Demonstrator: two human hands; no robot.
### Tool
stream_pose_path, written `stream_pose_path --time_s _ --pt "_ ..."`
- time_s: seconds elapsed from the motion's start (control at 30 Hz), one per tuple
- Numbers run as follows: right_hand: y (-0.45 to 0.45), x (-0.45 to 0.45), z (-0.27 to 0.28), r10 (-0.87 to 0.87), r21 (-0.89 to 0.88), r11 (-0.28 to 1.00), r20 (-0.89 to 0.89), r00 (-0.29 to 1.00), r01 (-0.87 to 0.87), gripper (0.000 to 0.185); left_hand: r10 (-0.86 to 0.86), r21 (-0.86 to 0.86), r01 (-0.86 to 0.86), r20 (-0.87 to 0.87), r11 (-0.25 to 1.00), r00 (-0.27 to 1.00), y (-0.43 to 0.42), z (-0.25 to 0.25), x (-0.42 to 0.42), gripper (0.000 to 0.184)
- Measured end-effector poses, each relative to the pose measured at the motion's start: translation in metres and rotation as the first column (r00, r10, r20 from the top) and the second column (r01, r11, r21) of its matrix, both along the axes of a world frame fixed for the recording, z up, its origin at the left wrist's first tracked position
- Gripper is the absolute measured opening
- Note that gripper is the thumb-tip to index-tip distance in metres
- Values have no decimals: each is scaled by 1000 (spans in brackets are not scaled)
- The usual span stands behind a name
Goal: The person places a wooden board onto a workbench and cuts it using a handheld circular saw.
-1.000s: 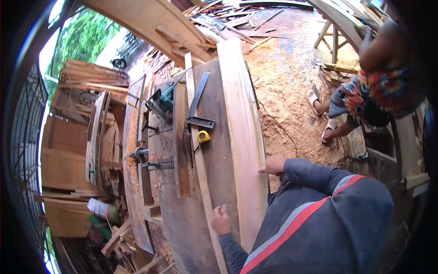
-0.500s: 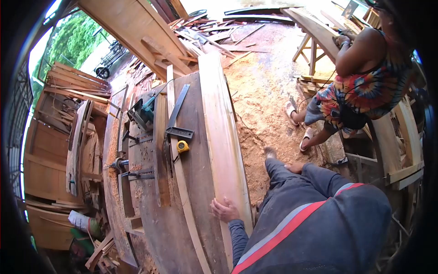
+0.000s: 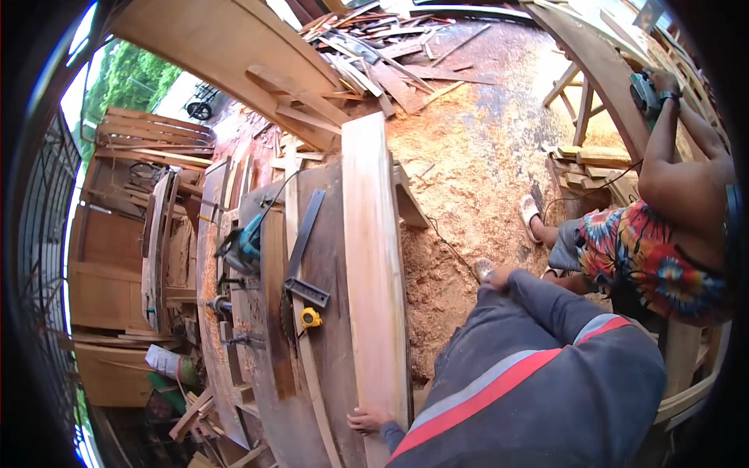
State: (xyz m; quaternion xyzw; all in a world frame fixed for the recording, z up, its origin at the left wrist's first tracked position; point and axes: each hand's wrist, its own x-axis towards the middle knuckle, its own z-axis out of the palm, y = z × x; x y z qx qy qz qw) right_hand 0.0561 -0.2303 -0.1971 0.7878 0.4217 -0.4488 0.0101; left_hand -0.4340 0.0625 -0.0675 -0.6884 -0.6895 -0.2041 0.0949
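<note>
A long, pale wooden plank (image 3: 374, 234) lies lengthwise along the workbench (image 3: 328, 257). My left hand (image 3: 368, 420) rests on the near part of the plank at its left edge, fingers stretched out. Down by my leg is my right hand (image 3: 507, 278), its fingers mostly hidden. Left of the plank, a square with a dark blade (image 3: 306, 234) lies on a narrow wood strip (image 3: 312, 374). Just below the square's stock sits a yellow tape measure (image 3: 310, 317). Farther left, a teal power tool (image 3: 248, 240) stands beside a short brown board (image 3: 275, 312).
At the right, another person (image 3: 663, 242) holds a green power tool (image 3: 644, 97) on a board (image 3: 593, 62). A cord (image 3: 452, 242) crosses the sawdust-covered floor (image 3: 460, 187). Scrap wood (image 3: 374, 62) is piled at the back. A large wooden panel (image 3: 218, 54) leans over the bench's far end.
My left hand has slid along the plank toward me. The view has shifted, and the other person's arms and power tool show more fully.
</note>
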Motion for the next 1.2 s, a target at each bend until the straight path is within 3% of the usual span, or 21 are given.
stream_pose_path --time_s 0.03,0.07,0.1,0.13,0.17,0.2,0.23,0.3,0.33,0.37,0.43,0.5,0.53,0.57,0.63,0.87,0.97,1.0,1.07,1.13,1.2 --pt "2 23 46 -209 29 976 -110 972 214 44 -19 10 19 52 1000 998 6 -10 25 46" --pt "-1 43 63 -302 28 950 -156 940 310 44 -31 16 29 116 999 993 5 -19 54 46" --pt "-5 63 79 -392 25 914 -201 898 405 45 -205 58 199 124 978 971 6 -24 88 47" --pt "-7 76 66 -671 -61 707 -373 641 704 43 -365 100 354 125 930 923 9 -25 126 47" --pt "-11 81 40 -828 -209 417 -489 275 884 41 -462 128 447 138 886 876 11 -21 167 48" --pt "-25 84 17 -823 -221 444 -484 297 868 41 -547 156 527 144 836 825 14 -18 207 49" --pt "-44 89 -14 -695 97 623 -389 605 777 34 -577 147 560 139 816 805 19 -20 238 53" --pt "-55 95 -23 -506 251 805 -182 843 538 39 -517 -78 525 105 847 850 23 -4 293 59" --pt "-61 95 -9 -506 112 845 -148 850 522 38 -565 31 566 121 824 816 31 -10 315 62" --pt "-66 87 -7 -483 101 867 -76 872 489 36 -562 -19 579 216 815 799 36 -8 335 62" --pt "-73 64 -6 -346 47 938 66 936 343 37 -551 -43 550 4 834 835 46 13 372 65" --pt "-75 55 3 -122 -46 990 155 980 130 38 -512 -65 513 23 856 859 59 6 395 67" --pt "-75 74 10 -122 -81 988 142 982 135 37 -501 -82 502 35 861 865 64 3 403 68" --pt "-79 120 28 -362 -132 921 64 930 367 37 -489 -40 491 50 870 871 66 5 410 67" --pt "-71 142 46 -547 -167 823 32 837 544 37 -468 -53 472 66 880 881 67 8 415 67" --pt "32 130 82 -512 -116 857 -86 855 502 44 -478 -53 488 132 871 868 69 24 408 63" --pt "100 187 122 -627 147 779 177 759 609 49 -453 -61 469 177 881 874 70 35 407 61" --pt "133 206 139 -657 255 749 403 637 612 44 -454 -62 470 173 881 874 72 39 406 59" --pt "185 260 153 -594 693 707 470 653 144 42 -414 -88 446 248 891 876 80 44 404 53" --pt "288 263 228 -554 862 506 362 750 -43 41 -382 -106 432 313 896 870 89 41 403 47" --pt "397 220 304 -309 929 310 301 902 -204 39 -283 -148 362 385 920 878 98 36 409 32"
